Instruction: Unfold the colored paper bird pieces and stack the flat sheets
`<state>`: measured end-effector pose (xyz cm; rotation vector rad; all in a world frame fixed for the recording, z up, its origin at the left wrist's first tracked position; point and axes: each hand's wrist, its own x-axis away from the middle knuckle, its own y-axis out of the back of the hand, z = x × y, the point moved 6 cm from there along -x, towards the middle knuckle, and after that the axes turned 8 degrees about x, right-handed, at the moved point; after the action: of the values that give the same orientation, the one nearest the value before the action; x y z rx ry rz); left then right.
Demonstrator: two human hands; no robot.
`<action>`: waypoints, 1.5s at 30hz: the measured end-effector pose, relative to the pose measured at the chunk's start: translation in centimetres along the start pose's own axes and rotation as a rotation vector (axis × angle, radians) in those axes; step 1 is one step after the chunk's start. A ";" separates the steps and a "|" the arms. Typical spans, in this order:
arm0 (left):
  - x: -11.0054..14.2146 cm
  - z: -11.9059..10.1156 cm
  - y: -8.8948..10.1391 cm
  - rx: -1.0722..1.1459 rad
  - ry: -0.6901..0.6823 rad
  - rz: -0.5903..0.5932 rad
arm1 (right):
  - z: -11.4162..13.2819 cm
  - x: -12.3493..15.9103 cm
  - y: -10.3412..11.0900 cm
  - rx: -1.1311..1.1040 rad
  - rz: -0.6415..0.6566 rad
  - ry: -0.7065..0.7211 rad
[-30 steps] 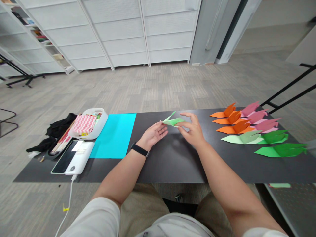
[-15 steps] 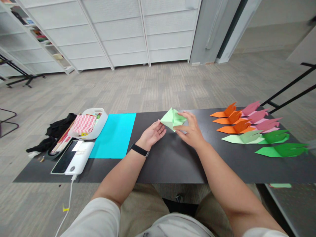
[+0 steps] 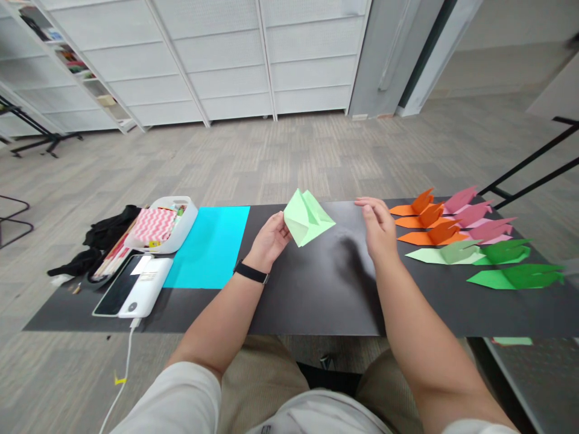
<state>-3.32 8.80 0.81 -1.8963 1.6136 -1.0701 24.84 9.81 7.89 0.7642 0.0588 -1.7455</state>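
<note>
A light green folded origami paper (image 3: 307, 220) is held up over the dark table (image 3: 312, 301), its layers partly spread and its upper edge pointed. My left hand (image 3: 271, 238) pinches its left corner between thumb and fingers. Off to the right, apart from the paper, my right hand (image 3: 377, 226) is raised with nothing in it, its fingers loosely bent and apart from the thumb. Folded paper birds stand in rows beyond that hand: orange ones (image 3: 427, 217), pink ones (image 3: 479, 217), a pale green one (image 3: 447, 253) and darker green ones (image 3: 515, 276).
A bright blue sheet (image 3: 208, 247) lies left of my left hand. Beside it are a white basket (image 3: 187, 223) with a pink patterned packet (image 3: 155, 227), a phone (image 3: 120, 286), a cabled white power bank (image 3: 147, 289) and black cloth (image 3: 111, 229).
My right hand has let go of the green paper and moved right. The paper, still in my left hand, has shifted slightly left and turned.
</note>
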 end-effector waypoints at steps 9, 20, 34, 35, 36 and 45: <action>0.9 2.3 -0.9 -0.479 0.042 0.149 | -2.4 3.0 -6.0 -0.322 0.681 -0.550; 1.0 3.1 -1.2 -0.644 -0.040 0.225 | -2.3 4.5 -7.7 -0.208 0.890 -0.437; 1.4 2.4 -1.3 -0.944 -0.211 0.264 | -3.1 3.3 -6.6 0.253 0.723 -0.075; 1.5 2.4 -1.5 -0.969 -0.231 0.267 | -2.7 3.1 -6.6 0.294 0.667 -0.005; 1.7 2.4 -1.7 -0.989 -0.249 0.268 | -2.4 3.0 -6.6 0.324 0.624 0.057; 2.4 2.8 -2.6 -1.107 -0.398 0.351 | -2.2 4.3 -7.9 0.605 0.565 0.233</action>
<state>0.54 6.70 1.71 -2.0401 2.3626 0.4731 18.36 9.67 1.21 1.2769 -0.5031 -1.1216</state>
